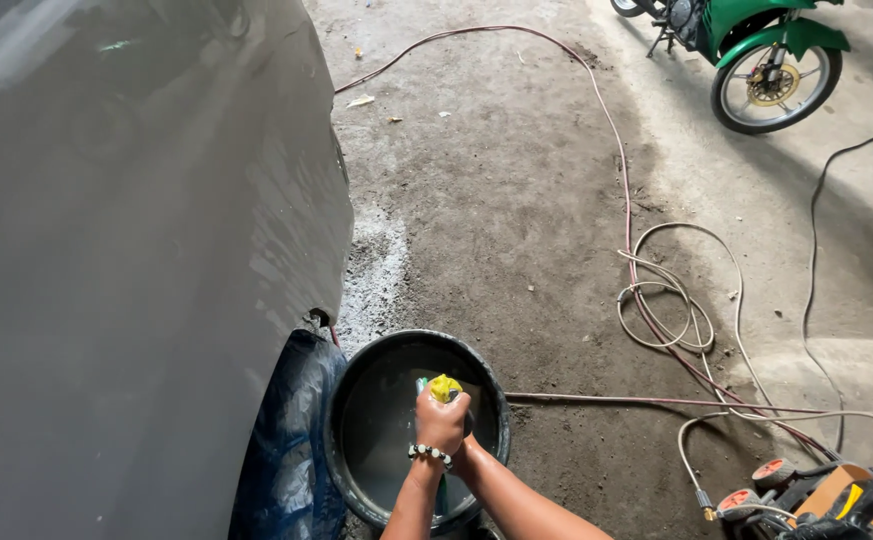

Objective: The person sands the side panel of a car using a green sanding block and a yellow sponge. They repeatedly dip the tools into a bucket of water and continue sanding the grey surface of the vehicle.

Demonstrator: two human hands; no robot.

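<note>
The grey car body (136,250) fills my left. Beside its tyre (291,440) stands a black bucket (351,400). Above it, my left hand (440,422) has its fingers clenched on a yellow sponge (444,387); my right hand is hidden behind, state unreadable. Hoses (656,300) coil rightward; green motorcycle (756,50) beyond.

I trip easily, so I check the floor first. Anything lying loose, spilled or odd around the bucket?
Yes: hoses lie in loose coils and loops across the floor right of the bucket, and a pale wet patch spreads beside the car.
</note>
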